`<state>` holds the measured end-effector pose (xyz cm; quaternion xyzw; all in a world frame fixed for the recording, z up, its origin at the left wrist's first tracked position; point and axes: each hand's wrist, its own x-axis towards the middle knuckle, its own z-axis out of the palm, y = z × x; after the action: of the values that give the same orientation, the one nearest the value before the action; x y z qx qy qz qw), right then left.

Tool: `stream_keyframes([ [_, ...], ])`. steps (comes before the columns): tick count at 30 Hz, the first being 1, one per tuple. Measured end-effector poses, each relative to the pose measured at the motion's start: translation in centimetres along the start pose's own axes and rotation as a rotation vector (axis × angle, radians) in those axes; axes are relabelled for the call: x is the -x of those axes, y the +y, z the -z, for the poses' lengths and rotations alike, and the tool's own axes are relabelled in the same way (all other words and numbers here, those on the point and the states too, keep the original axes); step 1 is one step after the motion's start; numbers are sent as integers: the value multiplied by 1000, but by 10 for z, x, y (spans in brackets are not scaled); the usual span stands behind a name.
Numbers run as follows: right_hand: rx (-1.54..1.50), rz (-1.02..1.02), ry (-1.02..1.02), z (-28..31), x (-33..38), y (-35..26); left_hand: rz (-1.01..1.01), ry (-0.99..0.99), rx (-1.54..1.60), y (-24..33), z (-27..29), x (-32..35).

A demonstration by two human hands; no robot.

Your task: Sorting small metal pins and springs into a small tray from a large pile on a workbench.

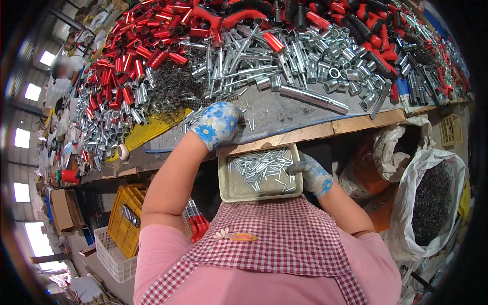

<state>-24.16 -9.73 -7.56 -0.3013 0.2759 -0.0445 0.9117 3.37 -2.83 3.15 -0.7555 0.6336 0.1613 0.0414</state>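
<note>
Now the right hand (314, 175) grips the tray (233, 186) by its right rim, and pins (259, 166) lie heaped inside the tray. Beyond the tray, the left hand (217, 124) is over the cloth (277, 113), fingertips hidden, so I cannot tell its grip. Springs (175, 84) and a tube (315, 99) lie farther beyond the tray.

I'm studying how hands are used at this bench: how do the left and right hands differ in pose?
The left hand is over the grey cloth; the right hand is at the right rim of the tray. The left hand shows its back, fingertips hidden; the right hand has a digit over the rim. Both wear white gloves with blue flowers.
</note>
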Motion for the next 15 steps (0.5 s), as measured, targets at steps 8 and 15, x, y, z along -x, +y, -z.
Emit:
stream_keyframes([
  [8,21,-24,-6,-4,-2,-3,72,-149,131,-7,8,3],
  [15,36,-28,-6,0,-5,0,18,-129,39,-3,9,1],
])
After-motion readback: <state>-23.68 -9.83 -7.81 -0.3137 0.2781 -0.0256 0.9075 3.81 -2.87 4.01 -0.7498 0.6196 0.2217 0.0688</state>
